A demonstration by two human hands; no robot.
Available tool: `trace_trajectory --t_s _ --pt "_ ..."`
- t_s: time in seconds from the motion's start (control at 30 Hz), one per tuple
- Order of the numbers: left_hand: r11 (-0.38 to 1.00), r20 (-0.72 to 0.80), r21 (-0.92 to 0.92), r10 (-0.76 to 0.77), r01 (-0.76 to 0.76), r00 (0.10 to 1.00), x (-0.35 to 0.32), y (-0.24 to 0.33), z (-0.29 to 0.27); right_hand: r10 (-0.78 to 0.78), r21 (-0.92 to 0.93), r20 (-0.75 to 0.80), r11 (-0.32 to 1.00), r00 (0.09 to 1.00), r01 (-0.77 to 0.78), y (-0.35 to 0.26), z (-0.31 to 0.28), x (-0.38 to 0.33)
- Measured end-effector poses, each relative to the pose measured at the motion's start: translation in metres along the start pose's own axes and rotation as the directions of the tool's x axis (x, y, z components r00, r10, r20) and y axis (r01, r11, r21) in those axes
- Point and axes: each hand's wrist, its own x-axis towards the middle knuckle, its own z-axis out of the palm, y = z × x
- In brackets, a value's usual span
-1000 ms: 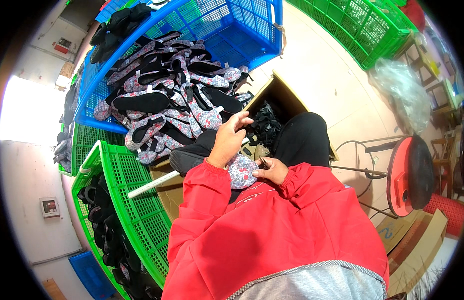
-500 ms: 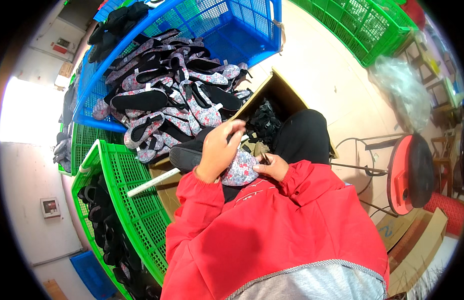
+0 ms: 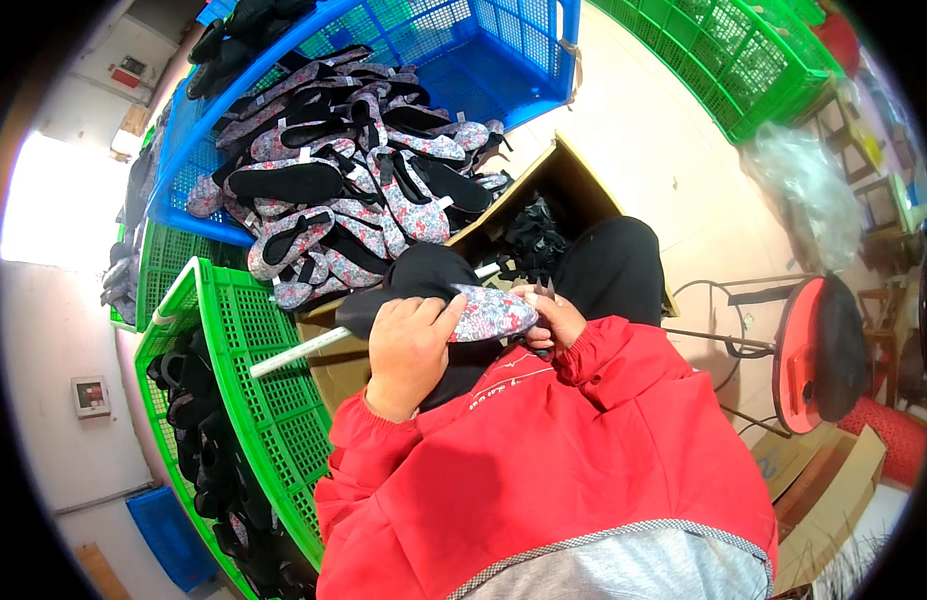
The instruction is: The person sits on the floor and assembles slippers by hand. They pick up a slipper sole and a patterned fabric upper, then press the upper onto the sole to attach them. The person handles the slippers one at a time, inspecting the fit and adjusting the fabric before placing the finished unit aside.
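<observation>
The left hand (image 3: 411,340) is closed over a floral fabric shoe (image 3: 491,312), its fingers wrapped across the near end so the patterned upper sticks out to the right of the knuckles. The right hand (image 3: 553,318) meets the shoe at its far right tip, fingers curled in and touching the fabric; whether they pinch it or only press against it cannot be told. The shoe lies level between the two hands, just above the person's lap in black trousers (image 3: 613,270), near the red jacket (image 3: 543,470).

Farther off, a heap of matching floral shoes (image 3: 353,190) fills a blue plastic crate (image 3: 503,60). An open cardboard box (image 3: 568,180) stands just beyond the knees. To the left, a green crate (image 3: 273,400) holds dark shoes. A red round stool (image 3: 813,350) stands to the right.
</observation>
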Motion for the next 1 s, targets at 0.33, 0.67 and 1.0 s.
trace_trajectory --t_s 0.33,0.67,1.0 --pt "0.738 0.57 -0.372 -0.297 0.563 0.766 -0.016 -0.022 -0.006 -0.121 -0.331 -0.019 0.938 0.992 0.108 0.004 -0.004 -0.003" --pt "0.638 0.672 -0.397 -0.288 0.66 0.683 -0.018 -0.029 0.016 -0.179 -0.642 -0.037 0.758 0.983 0.114 0.007 -0.021 0.0" --pt "0.773 0.602 -0.295 -0.306 0.562 0.737 -0.016 -0.022 0.019 -0.344 -0.739 0.056 0.617 0.937 0.27 -0.002 -0.007 -0.002"
